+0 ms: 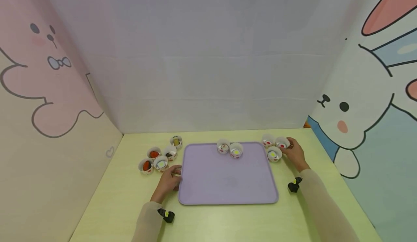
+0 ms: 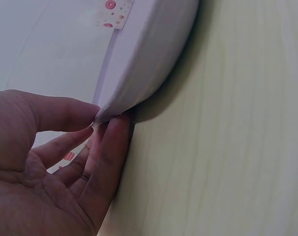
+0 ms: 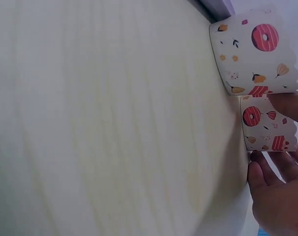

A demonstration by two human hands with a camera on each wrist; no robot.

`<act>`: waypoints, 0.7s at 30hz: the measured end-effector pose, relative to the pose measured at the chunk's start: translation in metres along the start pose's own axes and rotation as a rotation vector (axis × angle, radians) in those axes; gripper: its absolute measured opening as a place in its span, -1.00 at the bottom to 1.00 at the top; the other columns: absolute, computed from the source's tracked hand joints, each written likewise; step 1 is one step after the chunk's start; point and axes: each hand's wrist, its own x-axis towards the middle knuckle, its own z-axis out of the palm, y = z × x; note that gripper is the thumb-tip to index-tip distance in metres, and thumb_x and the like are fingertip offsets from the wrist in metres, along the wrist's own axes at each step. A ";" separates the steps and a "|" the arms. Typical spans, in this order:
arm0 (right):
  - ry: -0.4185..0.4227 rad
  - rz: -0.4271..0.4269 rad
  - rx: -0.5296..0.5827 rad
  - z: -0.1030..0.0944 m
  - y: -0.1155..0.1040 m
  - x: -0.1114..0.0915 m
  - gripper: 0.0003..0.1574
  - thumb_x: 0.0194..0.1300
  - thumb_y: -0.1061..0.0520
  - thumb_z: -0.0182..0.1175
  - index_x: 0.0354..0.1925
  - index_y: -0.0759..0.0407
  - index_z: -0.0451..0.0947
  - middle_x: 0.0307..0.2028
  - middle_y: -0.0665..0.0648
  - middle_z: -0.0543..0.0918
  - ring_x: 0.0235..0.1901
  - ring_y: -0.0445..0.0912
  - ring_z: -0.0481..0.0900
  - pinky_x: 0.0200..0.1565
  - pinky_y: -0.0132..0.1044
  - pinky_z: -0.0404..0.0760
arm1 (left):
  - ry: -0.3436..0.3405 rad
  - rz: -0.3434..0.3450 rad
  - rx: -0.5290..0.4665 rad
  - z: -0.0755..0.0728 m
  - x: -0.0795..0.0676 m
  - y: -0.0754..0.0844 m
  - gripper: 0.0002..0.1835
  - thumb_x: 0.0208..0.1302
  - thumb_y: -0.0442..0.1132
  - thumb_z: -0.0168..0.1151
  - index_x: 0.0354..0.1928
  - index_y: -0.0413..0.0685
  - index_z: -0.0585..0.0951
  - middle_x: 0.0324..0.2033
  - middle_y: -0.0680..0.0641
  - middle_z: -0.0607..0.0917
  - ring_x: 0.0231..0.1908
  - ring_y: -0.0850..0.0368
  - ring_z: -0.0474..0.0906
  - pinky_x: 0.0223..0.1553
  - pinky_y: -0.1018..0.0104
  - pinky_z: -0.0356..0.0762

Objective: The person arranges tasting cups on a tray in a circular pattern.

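My left hand pinches the left rim of a lilac tray. In the left wrist view, its thumb lies on top and fingers reach under the tray's edge. At the back right of the table, my right hand holds a small printed paper cup by its sides, its base close to the tabletop. That cup has something red and white inside. Two similar cups stand against it, one with a yellow-and-white piece in it and one with a red-and-white piece.
Two more paper cups stand together on the tray's back edge. Left of the tray, several cups sit clustered, with orange, dark and yellow pieces inside. A white cloth wall rises behind the table, and printed panels flank it.
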 end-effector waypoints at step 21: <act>0.080 0.047 -0.078 0.009 -0.002 0.007 -0.20 0.39 0.06 0.13 0.42 0.40 0.11 0.32 0.50 0.32 0.29 0.33 0.32 0.27 0.18 0.35 | 0.004 -0.002 -0.016 0.001 -0.001 0.001 -0.47 0.18 -0.45 0.17 0.25 -0.15 0.50 -0.07 -0.16 0.57 -0.36 0.10 0.50 -0.54 0.21 0.61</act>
